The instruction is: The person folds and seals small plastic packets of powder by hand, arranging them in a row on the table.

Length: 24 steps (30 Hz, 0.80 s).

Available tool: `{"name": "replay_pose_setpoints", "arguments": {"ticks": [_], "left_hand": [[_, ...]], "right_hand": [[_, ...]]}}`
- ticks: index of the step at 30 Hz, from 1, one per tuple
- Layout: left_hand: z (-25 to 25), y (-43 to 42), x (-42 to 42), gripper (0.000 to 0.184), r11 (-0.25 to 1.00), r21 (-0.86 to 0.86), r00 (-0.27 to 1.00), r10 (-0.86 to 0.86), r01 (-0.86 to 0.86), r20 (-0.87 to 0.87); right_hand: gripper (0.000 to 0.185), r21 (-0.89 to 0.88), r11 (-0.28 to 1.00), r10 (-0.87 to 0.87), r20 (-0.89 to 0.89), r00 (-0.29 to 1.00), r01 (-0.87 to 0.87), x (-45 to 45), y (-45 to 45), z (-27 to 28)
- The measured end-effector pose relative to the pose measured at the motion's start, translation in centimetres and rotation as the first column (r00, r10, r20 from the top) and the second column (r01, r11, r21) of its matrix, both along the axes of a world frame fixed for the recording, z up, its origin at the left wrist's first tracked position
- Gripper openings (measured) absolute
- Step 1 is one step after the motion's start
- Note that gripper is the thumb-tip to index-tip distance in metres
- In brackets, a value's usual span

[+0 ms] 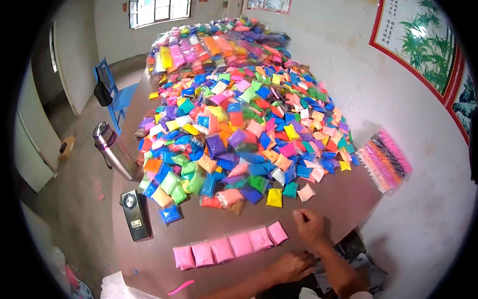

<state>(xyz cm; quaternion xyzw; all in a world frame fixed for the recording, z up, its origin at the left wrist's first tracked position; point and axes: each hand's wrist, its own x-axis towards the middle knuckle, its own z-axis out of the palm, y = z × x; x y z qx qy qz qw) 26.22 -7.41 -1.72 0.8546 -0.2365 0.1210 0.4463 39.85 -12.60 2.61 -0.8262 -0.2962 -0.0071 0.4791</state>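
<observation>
My right hand (309, 225) is over the near right part of the table, its fingers curled closed. Anything inside them is hidden. Just beyond it lies a small peach packet (306, 192). Lower down, at the table's near edge, my left hand (294, 266) is beside my right forearm with bent fingers pressed together; I cannot see what they hold, if anything. To the left of my hands, a slanting row of several pink packets (221, 249) lies side by side on the table, touching or slightly overlapping. Neither hand touches the row.
A big heap of small coloured packets (234, 129) covers the table (144, 264), with larger bags (199, 50) behind. At left stand a steel flask (117, 152) and a black device (134, 217). A pink plastic knife-like tool (180, 287) lies in front; a bundled pack (384, 160) leans right.
</observation>
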Motion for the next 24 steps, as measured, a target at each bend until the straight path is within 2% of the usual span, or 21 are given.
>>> {"name": "replay_pose_setpoints", "arguments": {"ticks": [2, 3, 4, 6, 7, 8, 9, 10, 14, 17, 20, 21, 23, 24], "left_hand": [[1.6, 0.8, -0.2, 0.03, 1.0, 0.026, 1.0, 0.01, -0.01, -0.007], [2.5, 1.3, -0.4, 0.03, 1.0, -0.009, 0.999, 0.015, -0.015, 0.043], [2.4, 1.2, -0.2, 0.03, 1.0, -0.02, 0.998, 0.01, -0.009, 0.059], [1.4, 0.1, 0.2, 0.029, 0.998, -0.041, 0.998, 0.044, -0.041, 0.056], [0.4, -0.6, 0.2, 0.028, 0.995, -0.052, 0.996, 0.085, -0.083, 0.032], [0.5, -0.6, 0.5, 0.028, 0.995, -0.051, 0.997, 0.081, -0.081, -0.001], [1.3, -0.3, 0.7, 0.029, 0.994, -0.019, 0.993, 0.107, -0.107, 0.05], [1.9, -0.3, 0.6, 0.029, 0.991, 0.008, 0.987, 0.131, -0.133, 0.088], [1.8, -1.4, 0.5, 0.027, 0.989, 0.039, 0.98, 0.148, -0.144, -0.135], [2.7, -2.3, -0.2, 0.022, 0.985, 0.073, 0.978, 0.164, -0.156, -0.131], [4.2, -2.5, -0.7, 0.022, 0.983, 0.098, 0.969, 0.17, -0.154, -0.179], [5.1, -2.2, -0.6, 0.022, 0.982, 0.111, 0.969, 0.17, -0.152, -0.177], [7.3, -0.6, 0.0, 0.019, 0.936, 0.194, 0.933, 0.324, -0.293, -0.157], [8.4, 1.0, 0.8, 0.019, 0.933, 0.216, 0.939, 0.319, -0.287, -0.129]], "right_hand": [[0.02, 0.036, 0.999, -0.001, 0.005, 1.0, 0.001, 2.0, -0.9, -0.3], [0.02, 0.055, 0.998, 0.001, 0.017, 1.0, -0.002, 2.9, -1.2, -0.7], [0.02, 0.069, 0.998, -0.008, 0.004, 1.0, 0.008, 3.6, -1.5, -1.3], [0.017, 0.097, 0.994, -0.056, 0.13, 0.99, 0.044, 4.3, -2.0, -2.3], [0.017, 0.101, 0.993, -0.065, 0.106, 0.992, 0.054, 4.3, -2.2, -2.2], [0.015, 0.045, 0.998, -0.053, 0.164, 0.985, 0.047, 4.0, -1.9, -0.4], [0.014, -0.024, 0.999, -0.034, 0.204, 0.978, 0.04, 3.8, -1.9, 0.5], [0.015, -0.024, 0.999, -0.024, 0.175, 0.984, 0.028, 4.0, -2.3, 0.0], [0.015, 0.006, 1.0, -0.008, 0.092, 0.996, 0.008, 5.1, -2.4, -1.2], [0.014, 0.08, 0.997, 0.008, 0.011, 1.0, -0.009, 5.3, -2.7, -2.2], [0.013, 0.176, 0.984, 0.013, 0.001, 1.0, -0.013, 5.6, -2.8, -2.4], [0.013, 0.147, 0.989, 0.017, -0.003, 1.0, -0.017, 5.7, -2.9, -2.4], [0.013, 0.14, 0.99, 0.012, 0.003, 1.0, -0.012, 5.8, -3.3, -2.2], [0.013, 0.081, 0.996, 0.032, 0.049, 0.998, -0.036, 6.0, -3.6, -2.1]]}}
